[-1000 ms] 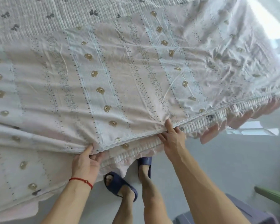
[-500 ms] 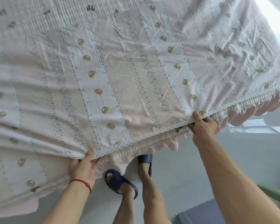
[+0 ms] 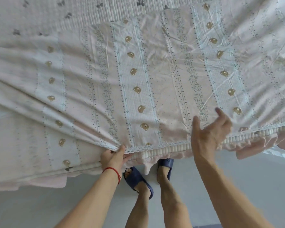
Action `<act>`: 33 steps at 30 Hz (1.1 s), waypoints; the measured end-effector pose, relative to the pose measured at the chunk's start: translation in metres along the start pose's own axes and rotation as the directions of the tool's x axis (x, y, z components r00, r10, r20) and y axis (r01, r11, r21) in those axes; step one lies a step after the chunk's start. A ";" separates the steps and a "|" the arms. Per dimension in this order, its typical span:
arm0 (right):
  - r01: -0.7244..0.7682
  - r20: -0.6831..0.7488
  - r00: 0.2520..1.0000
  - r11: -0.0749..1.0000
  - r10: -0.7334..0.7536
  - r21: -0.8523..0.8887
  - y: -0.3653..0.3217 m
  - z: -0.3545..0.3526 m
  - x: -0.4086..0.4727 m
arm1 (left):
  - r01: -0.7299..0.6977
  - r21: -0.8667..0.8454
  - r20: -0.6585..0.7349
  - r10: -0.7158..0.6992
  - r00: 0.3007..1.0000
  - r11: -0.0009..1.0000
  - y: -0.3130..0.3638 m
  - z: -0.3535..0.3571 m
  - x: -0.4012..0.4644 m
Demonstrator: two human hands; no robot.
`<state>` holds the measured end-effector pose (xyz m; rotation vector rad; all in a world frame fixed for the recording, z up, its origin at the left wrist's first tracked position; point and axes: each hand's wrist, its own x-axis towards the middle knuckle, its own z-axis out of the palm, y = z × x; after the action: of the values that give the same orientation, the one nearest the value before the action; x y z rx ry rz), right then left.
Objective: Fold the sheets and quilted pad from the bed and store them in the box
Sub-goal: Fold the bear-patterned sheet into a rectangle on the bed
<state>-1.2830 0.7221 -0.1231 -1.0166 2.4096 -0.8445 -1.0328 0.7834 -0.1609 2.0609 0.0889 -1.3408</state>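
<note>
Our grip is split: our left hand (image 3: pixel 113 157) pinches the lace-trimmed near edge of the pale pink bear-print cotton sheet (image 3: pixel 138 83), bunching it into radiating creases, while our right hand (image 3: pixel 209 130) hovers spread and empty just above that edge, holding nothing. We judge the task barely under way. Largest first, the bed (image 3: pixel 179 149) is fully covered, its ribbed white side and pink frill showing along the near edge. That sheet lies doubled over but crumpled, its far edge stopping short of the white ribbed quilted pad with grey butterflies (image 3: pixel 72 12), which lies flat and unfolded beneath. We see no storage box, so finishing the folds and all stowing appear to remain.
</note>
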 end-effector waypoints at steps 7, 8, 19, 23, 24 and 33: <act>0.732 0.785 0.376 0.678 -0.493 0.075 -0.119 0.128 -0.086 | 0.074 0.086 0.049 -0.078 0.996 0.994 0.003 -0.010 -0.007; 0.763 0.813 0.307 0.638 -0.495 0.100 -0.133 0.143 -0.092 | 0.069 0.140 0.068 -0.079 0.995 0.988 0.006 -0.013 -0.006; 0.860 0.897 0.330 0.486 -0.294 -0.157 -0.183 0.260 -0.128 | -0.072 0.789 -0.153 0.309 0.939 0.610 0.197 -0.256 0.144; 0.843 0.883 0.400 0.475 -0.246 -0.250 -0.185 0.277 -0.133 | -0.068 0.922 0.015 0.140 0.990 0.382 0.214 -0.279 0.204; 0.852 0.879 0.404 0.454 -0.253 -0.261 -0.185 0.283 -0.135 | -0.066 0.917 0.016 0.129 0.991 0.393 0.213 -0.279 0.214; 0.897 0.880 0.415 0.261 -0.228 -0.356 -0.172 0.288 -0.141 | -0.053 0.815 -0.026 0.129 0.991 0.577 0.202 -0.269 0.222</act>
<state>-0.9432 0.6223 -0.2068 -2.2755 1.5062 0.6728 -0.6359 0.7144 -0.1795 2.8229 -0.7448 -1.3587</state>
